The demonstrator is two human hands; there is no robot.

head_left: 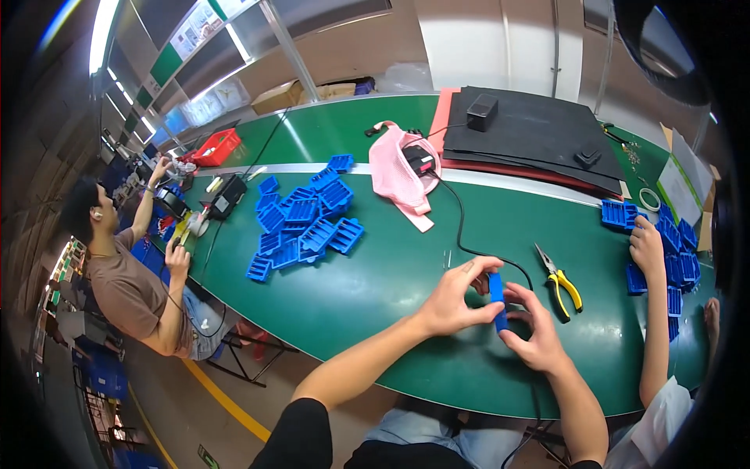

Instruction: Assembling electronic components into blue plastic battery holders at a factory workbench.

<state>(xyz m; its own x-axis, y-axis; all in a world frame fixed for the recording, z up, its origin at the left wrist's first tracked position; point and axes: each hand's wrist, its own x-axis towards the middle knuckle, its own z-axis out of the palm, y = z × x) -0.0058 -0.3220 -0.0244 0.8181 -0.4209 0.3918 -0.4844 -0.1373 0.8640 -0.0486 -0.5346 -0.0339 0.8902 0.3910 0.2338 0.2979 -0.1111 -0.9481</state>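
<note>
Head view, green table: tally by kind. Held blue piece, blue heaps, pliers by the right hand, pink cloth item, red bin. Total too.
Blue piece between left hand and right hand: 1
Left blue heap and right blue heap: 2
Pliers by the right hand: 1
Pink cloth item: 1
Red bin: 1
Total: 6, heaps counted whole; their pieces overlap too much to count.

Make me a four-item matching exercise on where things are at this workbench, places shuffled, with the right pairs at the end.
Things:
1. Pliers
2. Blue piece
3. Pink cloth item
4. Red basket

Places:
A. Near a co-worker's raised hand, toward the bench's left end
B. Lying on the green top, just beyond and right of the wearer's right hand
C. Between the fingers of the wearer's two hands
D. Immediately left of the stacked black sheets

Pairs: 1-B, 2-C, 3-D, 4-A
</note>
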